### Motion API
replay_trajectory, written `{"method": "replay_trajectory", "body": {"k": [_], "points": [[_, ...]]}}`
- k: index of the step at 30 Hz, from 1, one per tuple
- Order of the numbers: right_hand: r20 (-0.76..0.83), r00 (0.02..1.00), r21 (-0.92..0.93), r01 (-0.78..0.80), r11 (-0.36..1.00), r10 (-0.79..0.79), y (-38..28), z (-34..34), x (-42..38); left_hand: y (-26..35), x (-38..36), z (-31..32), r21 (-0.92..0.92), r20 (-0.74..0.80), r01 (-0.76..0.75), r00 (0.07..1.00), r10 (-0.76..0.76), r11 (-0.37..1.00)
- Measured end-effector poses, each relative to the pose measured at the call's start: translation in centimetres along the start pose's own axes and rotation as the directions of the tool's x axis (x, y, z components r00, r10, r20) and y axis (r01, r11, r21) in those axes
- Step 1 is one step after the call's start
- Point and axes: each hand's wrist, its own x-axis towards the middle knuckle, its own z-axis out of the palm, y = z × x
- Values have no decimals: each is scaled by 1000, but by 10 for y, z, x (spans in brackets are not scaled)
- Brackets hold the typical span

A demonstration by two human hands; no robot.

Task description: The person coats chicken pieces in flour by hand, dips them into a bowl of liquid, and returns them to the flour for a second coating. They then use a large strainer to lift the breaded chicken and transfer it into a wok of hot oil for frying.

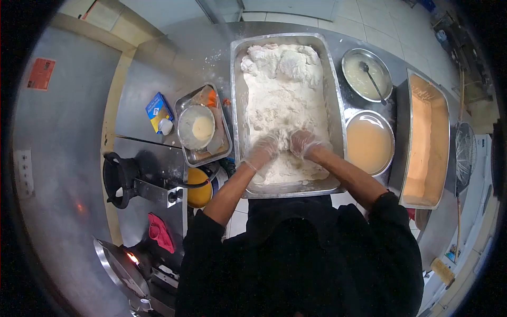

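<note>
The counter [158, 68] spreads out in front of me and to my left. The long metal tray [236, 100] sits lengthwise before my body, its near edge just ahead of my waist. White, floury powder [285, 103] covers its floor. To the right, past the bowls, stands a deep rectangular pan [403, 127], tan inside.

My two forearms come next in size, bare below dark sleeves. Elbows wide, I angle both inward over the near part of the tray: the left forearm [229, 193] slants up and right, the right forearm [351, 171] up and left.

On my right sit two round bowls, the nearer bowl [393, 142] holding peach-coloured liquid, the farther bowl [364, 52] a pale one. To my left is the smaller tray [225, 127]. Heaped at the long tray's far end are white-coated lumps [296, 61], well apart from my hands.

My left hand [265, 148] and right hand [306, 142], in clear gloves, are lowered into the powder, side by side with a small gap between, wrists tipped downward. A blue-and-yellow box [157, 110] lies at far left.

Smallest, my fingers: their tips are hidden in the powder, so I cannot tell whether they grip anything.
</note>
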Motion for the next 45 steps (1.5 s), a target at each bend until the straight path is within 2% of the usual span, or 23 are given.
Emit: {"method": "replay_trajectory", "body": {"k": [2,5,8,11,12,14,15,17,19,20,22,23,25,26,29,32,35,36,38,39,40,43,45], "points": [[-56,998,41,7,999,-5,6,-16,-10,50,9,-103,-38,168,165,973,-157,986],[249,940,32,232,972,-233,9,-12,-23,64,4,-109,163,292,2,955,-50,987],[102,956,-179,288,941,-274,4,49,-13,67,1,-56,177,285,13,956,-64,984],[65,998,282,-39,959,22,-10,-15,-9,54,8,-41,549,192,-99,981,-10,830],[173,985,135,-21,991,-3,-12,-17,3,48,7,-42,413,119,-63,993,15,909],[287,948,132,102,986,-136,-6,-48,4,36,0,-46,99,-39,-17,999,21,995],[343,918,134,163,978,-200,-3,-65,4,31,4,-49,232,-49,-11,999,23,973],[56,977,190,189,963,-203,11,-75,19,18,17,-59,484,-60,7,998,25,875],[135,988,153,49,987,-70,32,-67,48,41,45,-90,743,-22,255,933,-358,619],[122,992,109,12,994,-25,40,-57,60,32,56,-91,734,-22,307,902,-430,606],[-117,991,-78,49,996,-58,50,-28,73,7,67,-80,383,64,341,917,-393,858],[-8,999,14,54,998,-54,45,-37,71,0,68,-78,86,146,360,918,-369,929],[225,971,199,36,979,-82,24,-61,60,6,58,-91,-155,252,340,921,-296,927],[163,967,442,109,891,-199,43,-23,63,18,52,-106,-150,297,266,931,-213,952],[388,921,422,-196,885,19,-8,-150,-18,40,10,-117,47,146,26,989,-33,999],[220,975,-83,47,995,-27,14,-50,-18,50,-10,-85,575,169,-156,983,70,803],[178,983,-103,-17,995,35,3,3,-7,32,3,2,529,173,-60,984,-38,847],[149,988,-70,-25,997,35,0,8,-4,48,17,-40,209,217,44,972,-90,977],[362,927,107,-143,984,96,11,-25,-9,47,7,-63,-220,69,77,996,-63,972],[468,877,187,-214,959,104,12,-41,-13,51,-4,-71,-259,46,72,997,-62,963],[306,948,135,-128,983,82,14,-35,-23,54,-15,-77,-298,24,66,998,-62,952],[0,1000,-65,-14,998,14,6,-5,-58,70,-37,-80,117,92,89,991,-100,989],[55,993,-180,-90,980,102,-4,20,-57,73,-25,-54,267,158,137,970,-184,954]]}}
